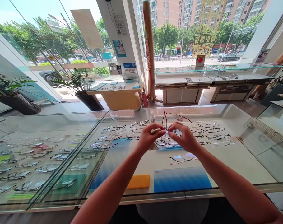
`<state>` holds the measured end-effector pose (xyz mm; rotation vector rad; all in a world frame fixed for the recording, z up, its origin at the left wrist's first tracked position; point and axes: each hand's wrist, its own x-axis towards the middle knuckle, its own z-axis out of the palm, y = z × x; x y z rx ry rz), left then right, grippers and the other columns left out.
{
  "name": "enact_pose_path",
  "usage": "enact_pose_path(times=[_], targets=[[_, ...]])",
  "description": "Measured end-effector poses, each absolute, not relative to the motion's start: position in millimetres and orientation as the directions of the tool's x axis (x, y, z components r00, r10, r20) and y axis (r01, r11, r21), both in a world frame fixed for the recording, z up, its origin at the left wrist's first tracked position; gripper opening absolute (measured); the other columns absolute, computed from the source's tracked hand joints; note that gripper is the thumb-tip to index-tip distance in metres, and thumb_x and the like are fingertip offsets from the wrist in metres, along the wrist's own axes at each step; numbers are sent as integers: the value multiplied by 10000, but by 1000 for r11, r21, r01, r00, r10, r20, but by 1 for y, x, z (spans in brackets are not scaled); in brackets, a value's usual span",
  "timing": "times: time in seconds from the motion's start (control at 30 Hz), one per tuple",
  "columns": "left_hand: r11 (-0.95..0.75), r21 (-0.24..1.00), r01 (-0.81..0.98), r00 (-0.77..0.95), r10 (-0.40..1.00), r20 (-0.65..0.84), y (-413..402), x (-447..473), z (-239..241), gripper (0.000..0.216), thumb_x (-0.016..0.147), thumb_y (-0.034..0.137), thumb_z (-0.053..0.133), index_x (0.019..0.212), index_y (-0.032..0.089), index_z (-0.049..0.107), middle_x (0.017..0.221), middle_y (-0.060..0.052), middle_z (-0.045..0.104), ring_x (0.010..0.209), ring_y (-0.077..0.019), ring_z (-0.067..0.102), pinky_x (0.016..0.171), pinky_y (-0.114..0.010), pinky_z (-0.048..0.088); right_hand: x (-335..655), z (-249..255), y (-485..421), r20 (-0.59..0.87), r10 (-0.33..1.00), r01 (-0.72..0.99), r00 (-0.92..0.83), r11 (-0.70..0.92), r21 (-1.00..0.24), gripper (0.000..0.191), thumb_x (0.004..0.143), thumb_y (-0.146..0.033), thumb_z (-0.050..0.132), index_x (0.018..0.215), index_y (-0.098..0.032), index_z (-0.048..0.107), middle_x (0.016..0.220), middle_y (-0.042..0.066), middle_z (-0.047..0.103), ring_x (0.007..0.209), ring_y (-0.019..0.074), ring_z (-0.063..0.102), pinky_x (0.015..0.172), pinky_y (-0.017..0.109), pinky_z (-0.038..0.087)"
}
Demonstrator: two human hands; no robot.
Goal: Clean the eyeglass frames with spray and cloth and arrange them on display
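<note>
Above the glass counter, my left hand (149, 136) is closed on a pair of dark red eyeglasses (165, 121), held edge-on with one temple arm pointing right. A small pale bit of cloth (155, 131) shows between the same fingers. My right hand (183, 135) pinches at the frame from the other side, its thumb and fingertips close together. Fingers hide much of the lenses. Below the hands lies another pair of glasses (183, 159) with a thin frame. Just behind the left fingers stands a small white bottle (152, 117).
Rows of eyeglasses (113, 128) lie in the glass display counter (255, 158). Nearer me are a blue-and-white sheet (182, 180) and an orange case (138, 181). Another display case (55, 130) adjoins on the left. Beyond stand more showcases, potted plants and a wooden post (149, 49).
</note>
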<state>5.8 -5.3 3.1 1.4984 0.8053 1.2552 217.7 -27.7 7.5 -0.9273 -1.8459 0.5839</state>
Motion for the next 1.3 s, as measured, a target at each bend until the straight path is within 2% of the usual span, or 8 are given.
enact_pose_path(times=[0.2, 0.3, 0.47, 0.57, 0.77, 0.93, 1.1, 1.3], targets=[[-341, 937, -81, 282, 894, 350, -9, 10, 4, 325, 760, 451, 956, 831, 175, 800, 826, -44, 764, 729, -138, 654, 689, -253, 522, 212, 1, -27, 482, 851, 304, -210, 525, -795, 110, 958, -344, 683, 948, -241, 722, 964, 27, 761, 941, 225, 699, 881, 392, 515], [-350, 934, -68, 265, 896, 356, -11, 12, 3, 317, 797, 460, 928, 834, 175, 794, 828, -47, 771, 717, -136, 653, 678, -254, 521, 209, -1, -29, 443, 886, 323, -138, 463, -825, 110, 924, -340, 705, 892, -236, 691, 885, 10, 738, 806, 191, 669, 751, 341, 507], [-368, 928, -51, 222, 902, 370, -10, 13, -1, 346, 777, 484, 938, 836, 180, 784, 887, -58, 800, 749, -153, 680, 706, -271, 546, 208, -2, -31, 439, 898, 409, -6, 403, -819, 237, 855, -301, 719, 750, -249, 513, 649, -63, 534, 587, 133, 468, 579, 294, 363], [-367, 930, -36, 185, 912, 367, -10, 14, -3, 361, 783, 507, 926, 849, 181, 785, 906, -61, 806, 760, -164, 694, 714, -280, 558, 209, -1, -32, 503, 864, 502, -4, 437, -747, 124, 867, -264, 680, 838, -252, 560, 639, -75, 474, 584, 140, 428, 594, 302, 332], [-358, 934, -15, 143, 924, 356, -12, 15, -2, 340, 780, 494, 926, 828, 189, 783, 881, -51, 806, 774, -174, 709, 736, -289, 577, 210, -1, -33, 658, 743, 697, -124, 537, -475, 158, 952, -230, 617, 1089, -233, 695, 999, 51, 767, 831, 238, 648, 836, 394, 435], [-349, 937, -21, 68, 934, 350, -10, 13, -5, 322, 787, 485, 922, 872, 201, 794, 951, -69, 825, 899, -217, 764, 807, -319, 606, 215, 0, -28, 671, 733, 790, -109, 474, -389, 95, 990, -274, 631, 992, -225, 713, 957, 68, 747, 918, 281, 653, 840, 424, 408], [-376, 926, -24, -27, 926, 376, -6, 9, -7, 315, 808, 489, 909, 886, 207, 793, 986, -74, 836, 944, -224, 785, 844, -328, 608, 220, 2, -26, 676, 731, 855, -93, 407, -322, 168, 1015, -296, 646, 889, -219, 726, 938, 81, 704, 922, 281, 618, 810, 418, 366], [-367, 922, -122, -154, 925, 348, -2, 4, -4, 393, 785, 546, 919, 900, 204, 763, 1007, -87, 845, 1029, -255, 805, 949, -374, 608, 222, -1, -23, 603, 786, 840, -138, 415, -350, 208, 1000, -308, 698, 821, -208, 727, 899, 62, 671, 881, 260, 592, 808, 410, 355]])
